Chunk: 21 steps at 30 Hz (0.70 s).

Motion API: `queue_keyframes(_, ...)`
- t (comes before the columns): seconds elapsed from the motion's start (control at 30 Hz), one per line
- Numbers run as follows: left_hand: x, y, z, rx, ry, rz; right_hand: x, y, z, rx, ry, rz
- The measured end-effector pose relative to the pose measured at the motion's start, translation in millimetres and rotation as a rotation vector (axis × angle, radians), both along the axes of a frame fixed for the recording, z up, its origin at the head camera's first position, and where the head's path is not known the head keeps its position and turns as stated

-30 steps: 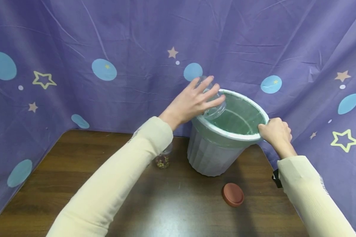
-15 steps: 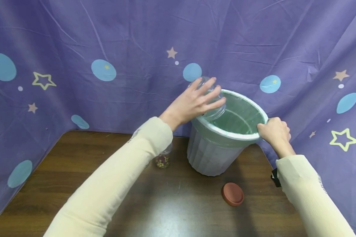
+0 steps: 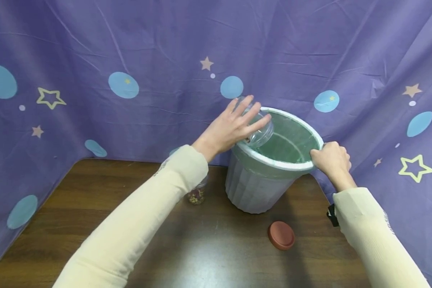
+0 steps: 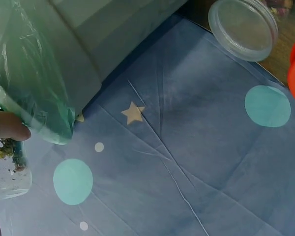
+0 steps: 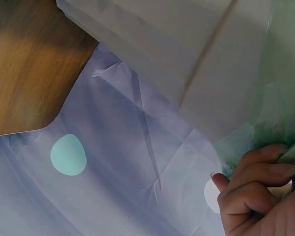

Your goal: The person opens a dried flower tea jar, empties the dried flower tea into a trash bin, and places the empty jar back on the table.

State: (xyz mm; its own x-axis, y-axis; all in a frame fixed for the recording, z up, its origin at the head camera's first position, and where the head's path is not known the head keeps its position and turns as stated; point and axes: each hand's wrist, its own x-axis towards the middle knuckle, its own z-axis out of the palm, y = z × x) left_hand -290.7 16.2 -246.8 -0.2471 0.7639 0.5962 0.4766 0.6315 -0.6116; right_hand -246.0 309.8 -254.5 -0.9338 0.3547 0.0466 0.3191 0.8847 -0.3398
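Observation:
My left hand [image 3: 230,127] holds a clear jar [image 3: 263,134], tipped with its mouth over the left side of the bin. In the left wrist view, yellow-green dried bits [image 4: 7,150] lie inside the jar; my fingers hide part of it. The bin [image 3: 253,188] is grey and ribbed, lined with a thin green plastic bag [image 3: 282,140] and topped by a white rim. It leans to the right on its base. At the rim's right side, my right hand [image 3: 332,161] grips the edge with curled fingers, seen also in the right wrist view on the green bag [image 5: 236,147].
A second clear jar [image 3: 196,195], with dried flower bits inside, stands left of the bin, partly behind my left sleeve. A reddish-brown round lid [image 3: 281,235] lies on the wooden table [image 3: 216,240] in front of the bin. A purple curtain [image 3: 165,60] hangs close behind.
The held jar and left hand have shifted slightly, and dark bits now show near the jar's side. The right hand keeps its grip on the rim. The whole view drifts a little left.

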Motion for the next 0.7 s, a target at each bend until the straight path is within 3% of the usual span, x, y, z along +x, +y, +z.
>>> queue_keyframes(0.23, 1.4, 0.0, 0.5, 0.019, -0.086, 0.061, 0.0, -0.8, 0.6, -0.007, -0.007, -0.007)
queue_keyframes(0.5, 3.2, -1.8, 1.7, 0.081, -0.197, 0.056, 0.0, -1.2, 0.9, -0.005, -0.01, -0.01)
queue_keyframes(0.7, 7.7, -5.6, 6.4, 0.149, -0.399, 0.047, 0.2, -1.7, 0.1, -0.006, -0.013, -0.016)
